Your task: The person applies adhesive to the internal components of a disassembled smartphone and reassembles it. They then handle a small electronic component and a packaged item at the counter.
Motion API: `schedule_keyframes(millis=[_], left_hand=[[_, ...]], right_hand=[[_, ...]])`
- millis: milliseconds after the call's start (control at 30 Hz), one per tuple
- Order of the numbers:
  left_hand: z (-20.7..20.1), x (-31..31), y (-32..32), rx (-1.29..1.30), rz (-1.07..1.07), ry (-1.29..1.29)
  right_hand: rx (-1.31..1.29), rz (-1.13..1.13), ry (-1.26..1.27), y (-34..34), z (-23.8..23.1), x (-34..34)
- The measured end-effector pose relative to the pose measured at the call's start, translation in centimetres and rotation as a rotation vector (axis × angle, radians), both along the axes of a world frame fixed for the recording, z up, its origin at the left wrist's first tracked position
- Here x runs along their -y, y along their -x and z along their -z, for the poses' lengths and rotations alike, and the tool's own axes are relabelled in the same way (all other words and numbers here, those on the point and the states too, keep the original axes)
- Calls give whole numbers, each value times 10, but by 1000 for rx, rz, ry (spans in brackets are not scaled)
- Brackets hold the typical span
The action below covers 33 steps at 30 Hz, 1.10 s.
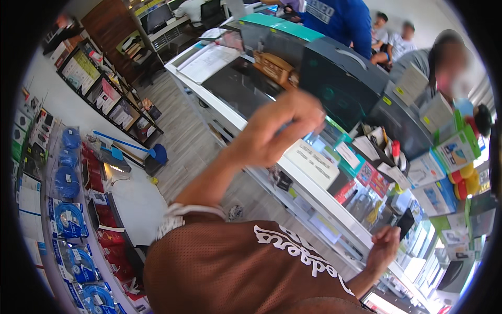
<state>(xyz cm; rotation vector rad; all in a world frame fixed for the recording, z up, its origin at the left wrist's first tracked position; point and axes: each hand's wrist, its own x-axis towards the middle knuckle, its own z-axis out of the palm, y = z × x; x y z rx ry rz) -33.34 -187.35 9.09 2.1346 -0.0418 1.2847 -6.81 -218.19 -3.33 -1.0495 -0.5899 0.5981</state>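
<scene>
My left hand (282, 128) is raised over the glass counter (240, 119), its fingers curled in and slightly blurred. Whatever is between those fingers, if anything, is hidden. Just past it lies a white box or card (310, 163) with dark print. Farther right, over the counter's front edge, my right hand (385, 248) has its fingers bent around the lower end of a flat black slab (405, 224), shaped like a phone. Small goods, among them a yellow coiled cable (374, 212), lie close by under the glass.
Dark machine cases (334, 86) line the counter's back, with a brown wooden holder (274, 68) before them. Product boxes (434, 193) are stacked at right. Blue cable packs (73, 220) hang at left beside a shelf rack (107, 94). A person (444, 68) stands across the counter.
</scene>
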Motion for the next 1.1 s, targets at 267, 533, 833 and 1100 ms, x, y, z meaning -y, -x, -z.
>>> schedule_keyframes(millis=[267,533,833,1100], left_hand=[[185,19,216,82,-686,1007],[144,-75,364,56,-651,740],[107,-239,413,-99,-900,450],[71,-548,325,-518,-720,-379]], right_hand=[[397,-696,385,181,6,-220],[33,-1228,198,381,1,-352],[166,-1270,396,446,34,-468],[238,-1129,220,478,7,-590]])
